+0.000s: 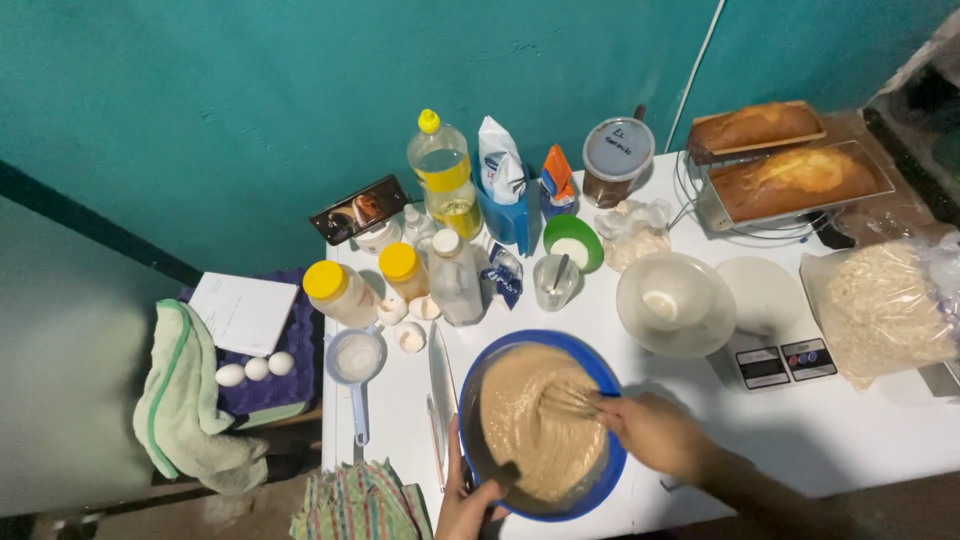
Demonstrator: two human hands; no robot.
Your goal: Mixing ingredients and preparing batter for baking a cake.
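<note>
White worktop [800, 430] against a teal wall carries a blue bowl [612, 462] of tan batter [530, 420] at its near edge. Left hand [465, 500] grips the bowl's near rim, fingers curled over it. Right hand [655, 432], fingers closed, holds a whisk [568, 400] sunk in the batter. Beyond the bowl stand a clear bowl [675, 305] and an oil bottle [443, 172]; farthest from it, two loaves [790, 180].

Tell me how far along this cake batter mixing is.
Done: eggshells lie empty, and two baked loaves sit at the back. In hand: the right hand works a whisk through smooth tan batter while the left hand steadies the blue bowl. Left: the batter hasn't been poured out.
</note>
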